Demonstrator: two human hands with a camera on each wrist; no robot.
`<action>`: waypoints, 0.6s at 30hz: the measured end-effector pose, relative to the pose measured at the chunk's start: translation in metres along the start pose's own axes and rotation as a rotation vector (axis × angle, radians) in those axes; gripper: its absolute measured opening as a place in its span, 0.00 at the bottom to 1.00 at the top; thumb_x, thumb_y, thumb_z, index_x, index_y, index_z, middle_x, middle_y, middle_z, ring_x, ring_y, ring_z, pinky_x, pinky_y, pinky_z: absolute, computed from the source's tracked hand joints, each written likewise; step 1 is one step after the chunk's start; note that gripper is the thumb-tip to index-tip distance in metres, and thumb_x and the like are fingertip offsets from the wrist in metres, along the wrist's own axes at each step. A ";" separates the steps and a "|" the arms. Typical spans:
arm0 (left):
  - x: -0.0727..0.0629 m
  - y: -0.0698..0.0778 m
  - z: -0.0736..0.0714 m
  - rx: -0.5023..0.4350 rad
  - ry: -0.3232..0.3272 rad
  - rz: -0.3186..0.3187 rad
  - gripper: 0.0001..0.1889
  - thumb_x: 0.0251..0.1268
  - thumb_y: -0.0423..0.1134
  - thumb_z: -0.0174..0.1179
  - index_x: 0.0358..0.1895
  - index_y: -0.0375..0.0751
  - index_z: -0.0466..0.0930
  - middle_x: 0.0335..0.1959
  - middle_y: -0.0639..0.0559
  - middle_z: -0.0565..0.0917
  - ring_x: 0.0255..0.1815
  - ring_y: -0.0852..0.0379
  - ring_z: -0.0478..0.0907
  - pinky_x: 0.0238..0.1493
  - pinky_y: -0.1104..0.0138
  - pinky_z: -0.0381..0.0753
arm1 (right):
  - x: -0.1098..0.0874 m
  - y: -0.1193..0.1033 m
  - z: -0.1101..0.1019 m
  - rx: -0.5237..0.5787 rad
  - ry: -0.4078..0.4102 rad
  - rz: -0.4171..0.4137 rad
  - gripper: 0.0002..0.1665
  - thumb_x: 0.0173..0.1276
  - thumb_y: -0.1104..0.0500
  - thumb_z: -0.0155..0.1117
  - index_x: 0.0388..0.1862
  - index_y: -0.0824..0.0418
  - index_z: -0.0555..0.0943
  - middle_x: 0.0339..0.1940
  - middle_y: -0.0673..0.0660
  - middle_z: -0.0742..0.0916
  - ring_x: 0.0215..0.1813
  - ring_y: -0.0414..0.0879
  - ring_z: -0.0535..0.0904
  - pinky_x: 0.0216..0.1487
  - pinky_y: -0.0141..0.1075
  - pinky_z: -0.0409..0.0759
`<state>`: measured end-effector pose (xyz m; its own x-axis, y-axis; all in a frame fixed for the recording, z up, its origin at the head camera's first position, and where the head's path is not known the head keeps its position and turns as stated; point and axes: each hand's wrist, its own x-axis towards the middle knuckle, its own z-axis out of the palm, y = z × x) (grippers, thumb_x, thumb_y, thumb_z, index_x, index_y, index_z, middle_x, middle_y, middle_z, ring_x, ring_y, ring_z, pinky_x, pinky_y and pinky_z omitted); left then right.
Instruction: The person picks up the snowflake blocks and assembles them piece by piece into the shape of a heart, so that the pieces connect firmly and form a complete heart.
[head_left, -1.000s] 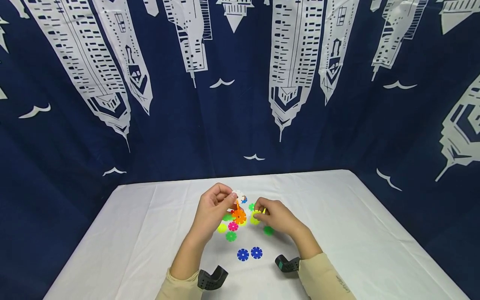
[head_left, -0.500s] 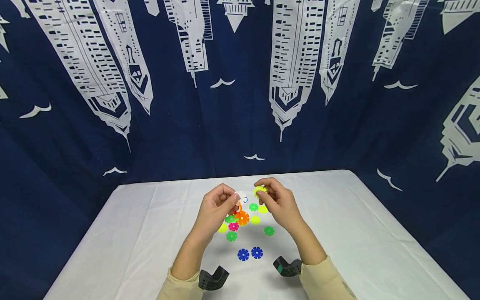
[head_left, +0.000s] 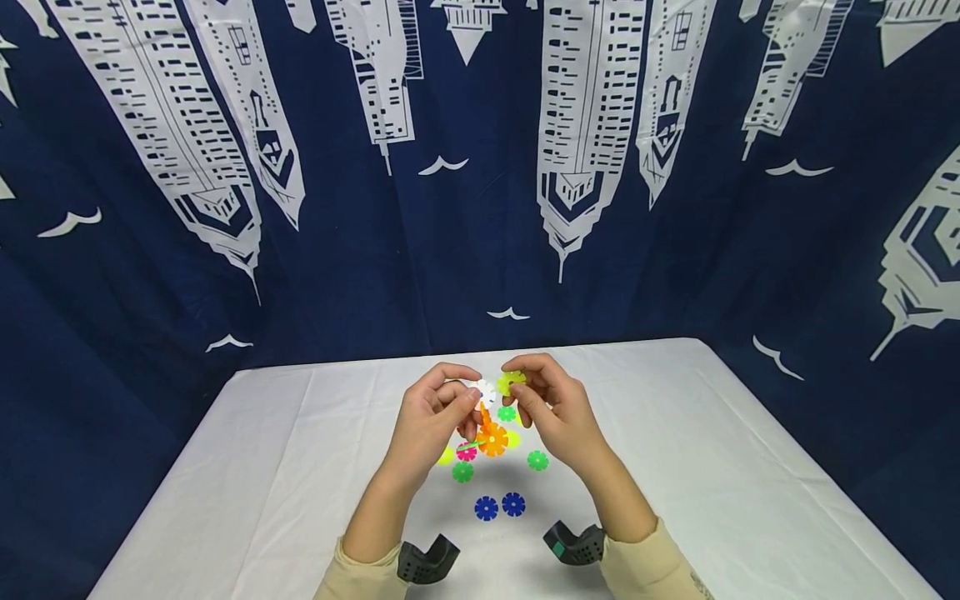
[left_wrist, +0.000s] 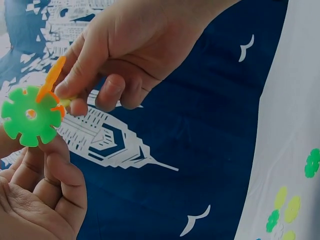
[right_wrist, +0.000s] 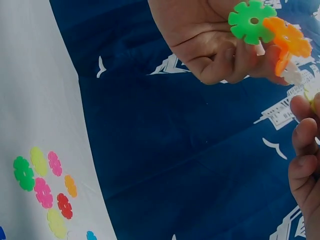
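My left hand (head_left: 431,421) pinches a joined piece of snowflake discs by its white disc (head_left: 486,393). Orange discs (head_left: 492,439) hang below that, with a green disc (left_wrist: 32,122) slotted onto them. Between thumb and fingers, my right hand (head_left: 558,408) pinches a yellow snowflake disc (head_left: 512,382), tilted, just right of the white one. A narrow gap separates the two in the head view. In the right wrist view the joined piece shows its green disc (right_wrist: 250,22) and orange disc (right_wrist: 290,39), while fingers hide most of the yellow disc.
Loose discs lie on the white tablecloth (head_left: 300,483) below the hands: two blue ones (head_left: 486,508) nearest, green ones (head_left: 537,460), a pink one (head_left: 467,452), and more partly hidden. A dark blue curtain (head_left: 480,250) hangs behind the table.
My right hand lifted the yellow disc off the table area and brought it left to the white disc. The left hand stayed nearly in place while the joined piece turned slightly.
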<state>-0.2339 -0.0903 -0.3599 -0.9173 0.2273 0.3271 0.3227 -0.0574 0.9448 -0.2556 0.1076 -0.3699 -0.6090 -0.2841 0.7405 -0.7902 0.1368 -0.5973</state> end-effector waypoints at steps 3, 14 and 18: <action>0.000 0.000 0.000 -0.018 0.000 0.007 0.12 0.72 0.35 0.58 0.54 0.37 0.75 0.23 0.54 0.82 0.20 0.60 0.76 0.29 0.72 0.82 | 0.000 -0.002 0.002 -0.030 -0.003 -0.020 0.15 0.70 0.75 0.57 0.51 0.63 0.76 0.28 0.58 0.85 0.19 0.41 0.72 0.22 0.31 0.77; -0.001 0.001 0.005 -0.122 0.029 -0.057 0.12 0.71 0.33 0.58 0.53 0.31 0.73 0.24 0.57 0.83 0.19 0.61 0.75 0.28 0.74 0.81 | 0.001 -0.005 0.006 -0.037 0.030 -0.137 0.17 0.63 0.80 0.60 0.48 0.67 0.78 0.28 0.60 0.85 0.20 0.40 0.72 0.22 0.28 0.76; -0.002 0.005 0.007 -0.148 0.059 -0.080 0.12 0.71 0.32 0.59 0.52 0.30 0.75 0.23 0.57 0.83 0.19 0.60 0.75 0.27 0.74 0.81 | 0.001 -0.007 0.007 -0.064 0.042 -0.160 0.18 0.61 0.81 0.61 0.47 0.67 0.78 0.28 0.60 0.87 0.20 0.39 0.72 0.23 0.26 0.76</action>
<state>-0.2286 -0.0847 -0.3561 -0.9521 0.1801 0.2471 0.2140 -0.1847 0.9592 -0.2505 0.0994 -0.3669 -0.4766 -0.2672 0.8375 -0.8791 0.1539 -0.4512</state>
